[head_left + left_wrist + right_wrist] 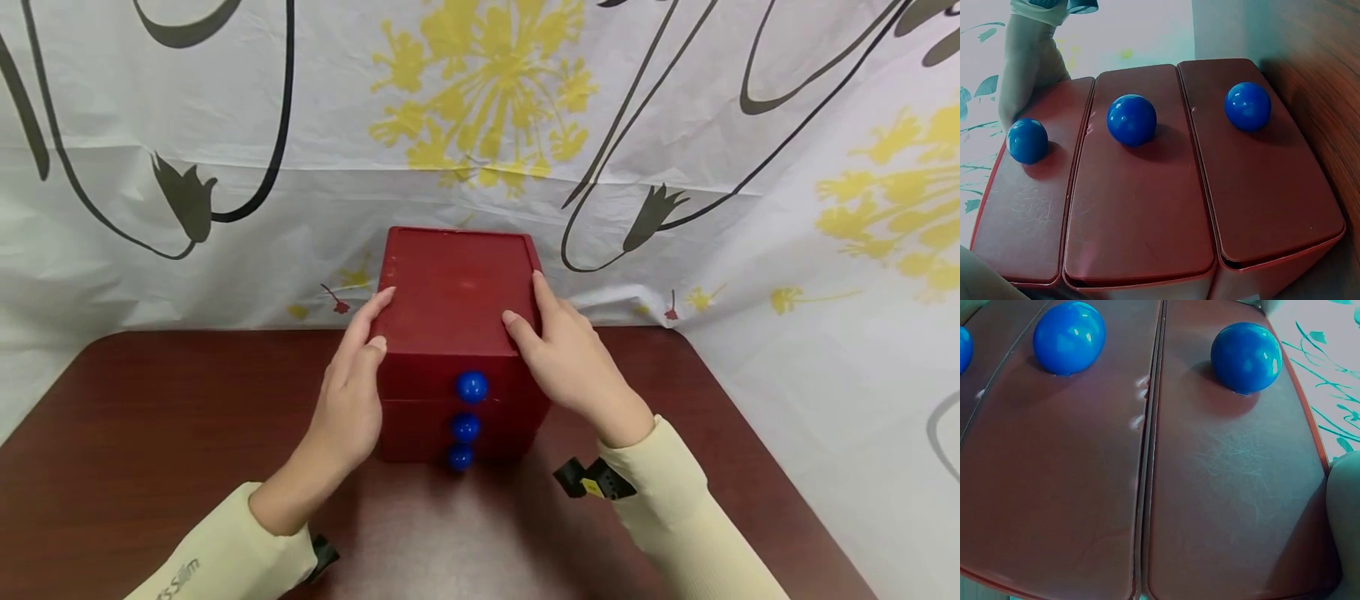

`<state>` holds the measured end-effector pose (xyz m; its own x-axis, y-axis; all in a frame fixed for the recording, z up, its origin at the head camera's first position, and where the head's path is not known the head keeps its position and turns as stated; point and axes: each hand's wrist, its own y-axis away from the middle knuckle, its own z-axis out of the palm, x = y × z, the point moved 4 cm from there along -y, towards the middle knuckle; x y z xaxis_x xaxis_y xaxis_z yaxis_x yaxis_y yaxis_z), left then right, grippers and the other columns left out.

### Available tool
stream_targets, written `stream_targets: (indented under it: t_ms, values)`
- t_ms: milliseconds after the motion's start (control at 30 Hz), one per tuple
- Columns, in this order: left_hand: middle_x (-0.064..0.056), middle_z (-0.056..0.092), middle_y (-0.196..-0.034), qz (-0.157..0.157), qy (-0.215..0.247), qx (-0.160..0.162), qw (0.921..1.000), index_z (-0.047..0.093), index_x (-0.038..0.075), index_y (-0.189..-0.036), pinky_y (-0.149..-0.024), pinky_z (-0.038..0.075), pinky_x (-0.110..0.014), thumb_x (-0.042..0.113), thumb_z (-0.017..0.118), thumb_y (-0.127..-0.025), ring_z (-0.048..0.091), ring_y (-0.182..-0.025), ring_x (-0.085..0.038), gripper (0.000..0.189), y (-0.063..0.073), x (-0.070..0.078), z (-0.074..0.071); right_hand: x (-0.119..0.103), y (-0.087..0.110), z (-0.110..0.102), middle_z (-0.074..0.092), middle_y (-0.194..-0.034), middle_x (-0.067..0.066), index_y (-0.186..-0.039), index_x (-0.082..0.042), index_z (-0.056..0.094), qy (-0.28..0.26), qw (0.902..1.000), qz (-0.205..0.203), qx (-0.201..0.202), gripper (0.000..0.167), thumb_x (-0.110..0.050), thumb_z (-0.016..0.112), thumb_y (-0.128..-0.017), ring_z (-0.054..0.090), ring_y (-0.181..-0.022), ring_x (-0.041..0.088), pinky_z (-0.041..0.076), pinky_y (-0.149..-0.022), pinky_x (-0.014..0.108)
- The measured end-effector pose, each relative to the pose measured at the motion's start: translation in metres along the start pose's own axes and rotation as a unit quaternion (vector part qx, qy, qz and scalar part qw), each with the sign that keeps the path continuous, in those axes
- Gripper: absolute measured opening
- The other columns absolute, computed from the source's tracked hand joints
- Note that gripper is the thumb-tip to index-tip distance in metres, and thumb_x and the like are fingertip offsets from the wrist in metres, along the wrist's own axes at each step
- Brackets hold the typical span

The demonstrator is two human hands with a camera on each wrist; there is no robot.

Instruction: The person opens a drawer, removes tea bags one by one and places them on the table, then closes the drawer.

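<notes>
A dark red box of three stacked drawers (450, 292) stands on the table, its front toward me. Each drawer front carries a round blue knob: the top knob (472, 387), the middle knob (466, 427) and the bottom knob (461, 457). All three drawers look pushed in. My left hand (348, 408) lies along the box's left side, fingers extended and thumb at the top left edge. At the right top edge rests my right hand (573, 358), its thumb on the lid and its fingers reaching forward along the side. Neither hand touches a knob.
Below the box spreads a dark reddish-brown wooden table (187, 417). Behind it and on the right hangs a white cloth (315, 208) printed with yellow flowers and dark stems. A small black device (596, 481) is strapped at the right wrist.
</notes>
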<state>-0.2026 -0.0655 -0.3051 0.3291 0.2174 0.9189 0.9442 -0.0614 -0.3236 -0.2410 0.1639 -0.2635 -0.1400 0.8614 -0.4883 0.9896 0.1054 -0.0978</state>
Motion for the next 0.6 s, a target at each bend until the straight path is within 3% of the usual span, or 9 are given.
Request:
stream_targets:
  t_ms: [100, 200, 600]
  values:
    - [0.004, 0.025, -0.166, 0.005, 0.015, -0.003, 0.9999, 0.019, 0.026, -0.163, -0.122, 0.027, -0.053, 0.020, 0.023, -0.107, 0.029, -0.150, -0.020, 0.056, -0.001, -0.002, -0.003, -0.004, -0.003, 0.002, 0.037, -0.161, 0.016, -0.164, -0.016, 0.013, 0.004, 1.0000, -0.001, 0.000, 0.076, -0.053, 0.040, -0.103, 0.041, -0.145, 0.036, 0.035, -0.118, 0.055]
    - [0.009, 0.016, -0.169, -0.004, 0.015, -0.004, 0.9999, 0.013, 0.025, -0.164, -0.127, 0.018, -0.054, 0.022, 0.022, -0.107, 0.018, -0.157, -0.017, 0.058, -0.002, -0.004, -0.004, -0.005, -0.004, 0.003, 0.038, -0.161, 0.017, -0.164, -0.015, 0.014, 0.006, 1.0000, -0.001, 0.003, 0.076, -0.052, 0.040, -0.103, 0.042, -0.144, 0.036, 0.035, -0.118, 0.055]
    - [0.007, 0.023, -0.168, -0.006, 0.015, 0.013, 0.9998, 0.013, 0.021, -0.164, -0.126, 0.021, -0.052, 0.021, 0.021, -0.106, 0.022, -0.156, -0.016, 0.058, -0.007, -0.009, -0.009, -0.012, -0.010, 0.006, 0.040, -0.159, 0.017, -0.164, -0.013, 0.016, 0.006, 0.9999, -0.004, 0.013, 0.077, -0.052, 0.041, -0.102, 0.044, -0.142, 0.036, 0.038, -0.116, 0.054]
